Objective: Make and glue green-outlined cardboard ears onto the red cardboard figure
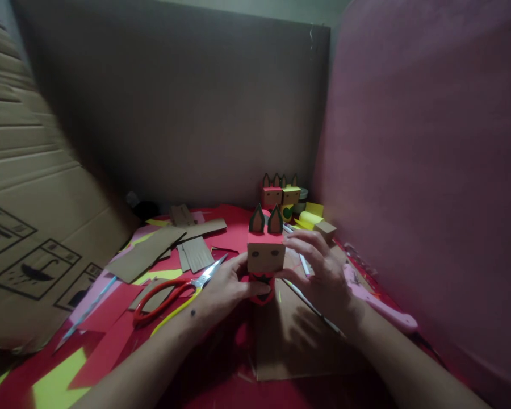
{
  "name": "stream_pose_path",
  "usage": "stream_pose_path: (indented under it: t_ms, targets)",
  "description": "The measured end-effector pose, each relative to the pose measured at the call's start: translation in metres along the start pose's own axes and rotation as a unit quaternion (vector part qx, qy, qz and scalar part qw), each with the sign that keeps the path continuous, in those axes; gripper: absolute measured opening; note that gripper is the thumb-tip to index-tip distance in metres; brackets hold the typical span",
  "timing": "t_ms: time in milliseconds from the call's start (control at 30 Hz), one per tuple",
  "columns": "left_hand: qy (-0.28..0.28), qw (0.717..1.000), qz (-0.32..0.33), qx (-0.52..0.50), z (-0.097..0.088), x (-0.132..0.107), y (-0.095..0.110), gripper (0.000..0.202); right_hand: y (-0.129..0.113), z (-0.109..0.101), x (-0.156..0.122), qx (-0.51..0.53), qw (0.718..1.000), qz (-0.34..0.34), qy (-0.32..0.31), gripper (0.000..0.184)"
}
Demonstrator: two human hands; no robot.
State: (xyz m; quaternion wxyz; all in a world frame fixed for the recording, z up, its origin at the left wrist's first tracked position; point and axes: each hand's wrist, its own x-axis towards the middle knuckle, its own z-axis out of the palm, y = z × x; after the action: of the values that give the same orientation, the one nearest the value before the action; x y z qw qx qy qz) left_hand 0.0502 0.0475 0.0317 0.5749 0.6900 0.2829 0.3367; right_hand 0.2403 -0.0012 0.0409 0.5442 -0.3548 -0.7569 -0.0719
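Note:
Upright between my hands is a small cardboard figure (266,257) with a boxy head, red paper on top, two pointed dark-edged ears and two drawn eyes. Below its head is a red body with a dark shape on it. My left hand (234,284) grips the figure low on the left, its thumb across the body. From the right, the fingers of my right hand (317,267) press against the side of the head. A flat piece of cardboard (298,346) lies beneath, partly in shadow.
Red-handled scissors (170,298) lie at left among cardboard offcuts (147,255) and red and yellow paper. Two similar figures (272,196) stand at the back. A pink-handled tool (383,307) and several pens lie at right. A pink wall (430,170) and a carton (34,227) flank the table.

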Motion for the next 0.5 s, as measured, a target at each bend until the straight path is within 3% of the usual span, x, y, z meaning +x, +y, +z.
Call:
stream_pose_path:
  t_ms: [200, 367, 500]
  targets:
    - [0.008, 1.0, 0.001, 0.003, 0.0, 0.0, -0.001, 0.037, 0.008, 0.008, -0.01, 0.108, 0.985, 0.135, -0.01, 0.079]
    - [0.008, 1.0, 0.012, -0.001, 0.0, 0.001, -0.002, 0.043, 0.01, 0.014, -0.011, 0.234, 0.933, 0.272, -0.035, 0.068]
    - [0.007, 1.0, 0.023, 0.005, 0.002, 0.001, -0.002, 0.044, 0.005, 0.015, -0.007, 0.302, 0.895, 0.323, -0.065, 0.066]
